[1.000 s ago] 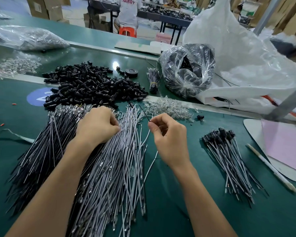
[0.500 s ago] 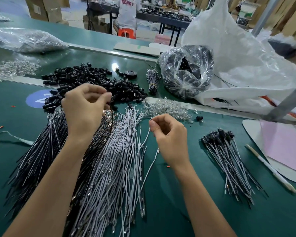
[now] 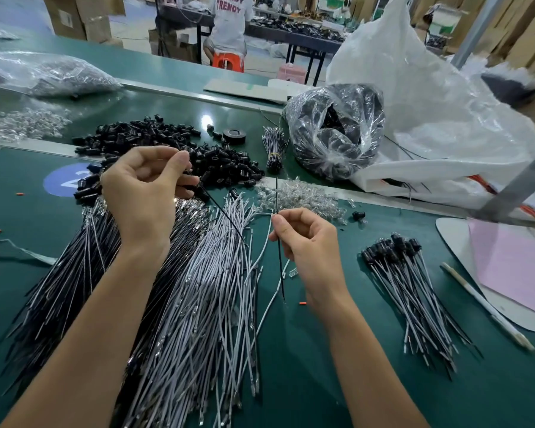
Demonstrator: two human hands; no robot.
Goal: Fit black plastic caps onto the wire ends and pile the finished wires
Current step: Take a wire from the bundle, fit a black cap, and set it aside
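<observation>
A green counter (image 3: 306,350) lies under both grips. A big pile of loose wires (image 3: 198,304) lies under the left grip (image 3: 145,193), and the heap of black caps (image 3: 223,163) sits just past it. The capped wires (image 3: 411,282) lie to the right of the right grip (image 3: 309,242). The left grip pinches a slanted black wire (image 3: 223,213). The right grip pinches an upright black wire (image 3: 281,273).

The head camera looks forward and down, close over the table (image 3: 306,381). The left hand (image 3: 142,196) sits at nine o'clock, the right hand (image 3: 309,245) near centre.
</observation>
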